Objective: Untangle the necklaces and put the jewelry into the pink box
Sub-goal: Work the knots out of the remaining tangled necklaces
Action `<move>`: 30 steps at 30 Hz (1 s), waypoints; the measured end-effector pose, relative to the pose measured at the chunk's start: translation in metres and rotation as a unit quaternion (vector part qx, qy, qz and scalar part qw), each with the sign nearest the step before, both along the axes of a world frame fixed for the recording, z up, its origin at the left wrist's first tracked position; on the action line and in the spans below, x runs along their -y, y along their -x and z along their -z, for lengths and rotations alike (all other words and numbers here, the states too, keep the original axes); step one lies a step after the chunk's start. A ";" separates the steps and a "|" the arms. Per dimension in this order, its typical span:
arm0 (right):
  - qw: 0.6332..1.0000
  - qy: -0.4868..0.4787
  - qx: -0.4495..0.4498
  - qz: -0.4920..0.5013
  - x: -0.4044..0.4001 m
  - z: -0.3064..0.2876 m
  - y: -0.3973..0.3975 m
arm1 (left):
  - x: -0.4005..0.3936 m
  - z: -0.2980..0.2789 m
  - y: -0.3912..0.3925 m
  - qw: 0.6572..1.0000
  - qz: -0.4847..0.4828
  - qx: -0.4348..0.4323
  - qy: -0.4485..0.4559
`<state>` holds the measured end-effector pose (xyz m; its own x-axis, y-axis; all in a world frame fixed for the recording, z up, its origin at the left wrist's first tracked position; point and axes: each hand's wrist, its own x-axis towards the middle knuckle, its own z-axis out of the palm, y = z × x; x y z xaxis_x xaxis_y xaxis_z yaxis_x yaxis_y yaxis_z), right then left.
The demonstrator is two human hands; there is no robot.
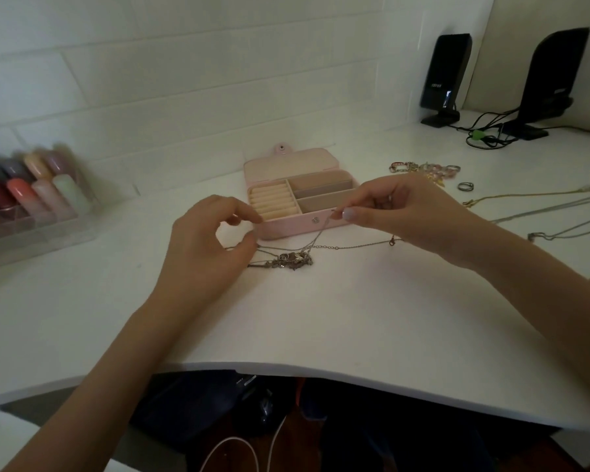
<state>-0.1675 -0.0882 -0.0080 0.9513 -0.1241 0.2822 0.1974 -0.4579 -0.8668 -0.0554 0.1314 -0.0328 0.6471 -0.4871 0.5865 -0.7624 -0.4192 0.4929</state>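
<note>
On a white desk (321, 318) against a tiled wall, the right hand (399, 212) pinches a chain (321, 231) lifted taut; the left hand (205, 240) pinches another strand beside the knot (292, 260). Better to ease apart gently than tug. The pink box (286, 226) waits open just behind.

Two bare forearms enter from the lower corners of the head view, with no sleeve visible on either arm up to the picture's edge. The left hand (201, 240) shows no ring, watch or bracelet on the parts the camera catches. The right hand (409, 212) is likewise unadorned at wrist and fingers, and its thumbnail (349, 213) carries a pale, glossy polish, neatly rounded at the tip; the other nails are turned away or too blurred to tell.
</note>
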 end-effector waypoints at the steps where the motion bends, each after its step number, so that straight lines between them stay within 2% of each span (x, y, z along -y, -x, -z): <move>1: 1.000 -0.005 0.001 -0.006 -0.001 -0.001 0.001 | 0.003 -0.002 0.008 0.999 0.032 0.000 0.010; 3: 1.000 -0.024 0.006 -0.020 -0.001 -0.003 0.003 | 0.012 -0.001 0.022 0.996 0.085 -0.012 -0.015; 6: 0.999 -0.045 0.011 -0.025 -0.003 -0.004 0.005 | 0.028 0.010 0.031 0.994 0.087 -0.023 -0.066; 10: 0.997 -0.068 0.020 -0.028 -0.005 -0.005 0.005 | 0.035 0.013 0.030 0.997 0.062 -0.024 -0.046; 18: 0.996 -0.063 0.024 -0.054 -0.006 -0.004 0.004 | 0.041 0.007 0.039 0.994 0.087 -0.034 -0.052; 20: 0.996 -0.066 0.029 -0.043 -0.004 -0.004 0.003 | 0.041 0.006 0.039 0.994 0.091 -0.061 -0.030; 22: 0.995 -0.085 0.034 -0.026 0.000 -0.004 0.001 | 0.039 0.004 0.039 0.985 0.095 -0.147 -0.010; 24: 0.994 -0.104 0.036 -0.006 0.005 -0.005 0.000 | 0.033 0.001 0.037 0.956 0.131 -0.263 0.023; 26: 0.993 -0.116 0.022 0.022 0.009 -0.005 -0.001 | 0.026 -0.001 0.032 0.907 0.199 -0.363 0.083; 30: 0.986 -0.151 -0.035 0.066 0.015 -0.002 -0.003 | 0.015 -0.008 0.020 0.805 0.260 -0.481 0.231</move>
